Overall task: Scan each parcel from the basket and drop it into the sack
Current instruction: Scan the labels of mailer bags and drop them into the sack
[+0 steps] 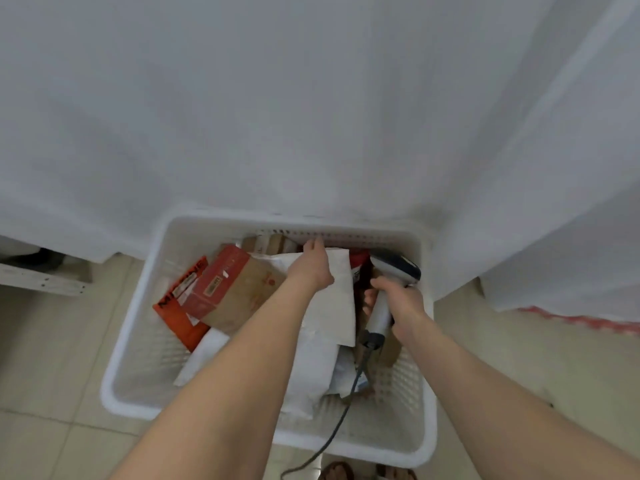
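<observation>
**Picking the white mailer for scan**

White mailer [341, 306] lies on top of the pile in the basket [207, 221], tilted, with its far edge near the back wall. Left hand [311, 268] lies over its far end, fingers reaching to the top edge. Can't tell whether the fingertips hook over that edge or just press flat.

Right hand [403, 303] is wrapped tight round the handle of the scanner [382, 308], head pointing away and into the basket, cable [343, 410] trailing down toward the floor.

To do it well, probably:
- get a real pinch on the mailer's edge, since it looks thin and floppy
- lift it clear of the red-brown box [225, 289] and orange parcel [176, 317] just beside it
- turn the label up (no label visible on this face)
- keep the cable off the pile

White cloth [311, 116] behind the basket is likely the sack; its opening isn't in view.
</observation>
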